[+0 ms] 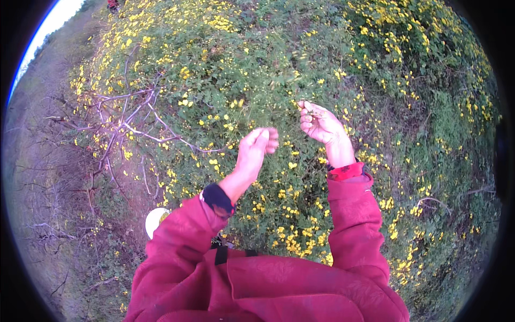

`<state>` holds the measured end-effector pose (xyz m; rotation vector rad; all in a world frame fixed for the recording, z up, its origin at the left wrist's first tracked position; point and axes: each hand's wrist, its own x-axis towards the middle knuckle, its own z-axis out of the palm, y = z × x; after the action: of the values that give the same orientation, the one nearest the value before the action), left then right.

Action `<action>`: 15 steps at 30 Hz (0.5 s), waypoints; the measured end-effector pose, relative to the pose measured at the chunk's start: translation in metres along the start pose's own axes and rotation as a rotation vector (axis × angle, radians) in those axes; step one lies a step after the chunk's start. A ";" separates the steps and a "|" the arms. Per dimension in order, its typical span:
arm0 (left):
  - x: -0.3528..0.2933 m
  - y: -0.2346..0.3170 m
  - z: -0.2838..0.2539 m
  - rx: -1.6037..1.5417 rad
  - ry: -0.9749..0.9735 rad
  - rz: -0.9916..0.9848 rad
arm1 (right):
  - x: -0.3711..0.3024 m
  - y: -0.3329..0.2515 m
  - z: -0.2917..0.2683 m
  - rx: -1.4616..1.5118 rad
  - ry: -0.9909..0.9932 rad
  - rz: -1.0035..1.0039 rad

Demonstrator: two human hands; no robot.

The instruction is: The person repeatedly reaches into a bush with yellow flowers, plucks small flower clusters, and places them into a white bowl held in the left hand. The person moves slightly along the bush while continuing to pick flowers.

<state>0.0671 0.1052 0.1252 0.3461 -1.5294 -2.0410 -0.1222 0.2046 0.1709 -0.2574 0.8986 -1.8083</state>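
Observation:
My left hand (257,149) is raised in front of the flowering plants, its fingers curled in and the thumb laid against them. Whatever it holds, if anything, is hidden, and its fingertips are slightly blurred. To its right and a little farther out, my right hand (323,127) is closed, thumb and fingers bent together around small yellow flowers and green bits that show at the fingertips. Around both hands grow yellow flowers (292,242) on thin green stems. Beside my left sleeve is a rounded white container (155,222), partly covered by the sleeve, with some yellow at its edge.
A bare, forked branch (126,123) spreads at the left and reaches close to my left hand. Dense green shrubs (456,115) with yellow blooms cover the right side. Dry brush (43,177) lies at far left. A small red-clad figure (112,5) stands at the far top left.

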 end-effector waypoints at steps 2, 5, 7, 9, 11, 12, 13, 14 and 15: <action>0.027 0.001 0.017 0.017 0.047 -0.045 | 0.001 0.009 -0.015 -0.003 0.001 -0.005; 0.065 0.003 0.042 0.064 0.130 -0.256 | 0.006 0.017 -0.022 -0.041 -0.057 -0.027; 0.083 0.004 0.049 -0.039 0.072 -0.376 | 0.009 0.020 -0.019 -0.057 -0.089 -0.037; 0.093 0.003 0.046 -0.177 -0.102 -0.423 | 0.010 0.022 -0.016 -0.036 -0.111 -0.047; 0.097 0.001 0.041 -0.180 -0.103 -0.418 | 0.007 0.024 -0.014 -0.041 -0.089 -0.054; 0.099 0.000 0.038 -0.181 -0.104 -0.417 | 0.005 0.024 -0.014 -0.032 -0.120 -0.058; 0.100 -0.001 0.034 -0.212 -0.118 -0.433 | 0.003 0.025 -0.014 -0.019 -0.094 -0.047; 0.100 -0.002 0.032 -0.209 -0.129 -0.434 | 0.001 0.025 -0.014 -0.016 -0.116 -0.034; 0.100 -0.003 0.030 -0.207 -0.139 -0.435 | -0.001 0.025 -0.014 -0.008 -0.126 -0.022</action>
<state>-0.0302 0.0721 0.1440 0.4983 -1.3933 -2.5847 -0.1116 0.2082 0.1441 -0.3837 0.8170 -1.7877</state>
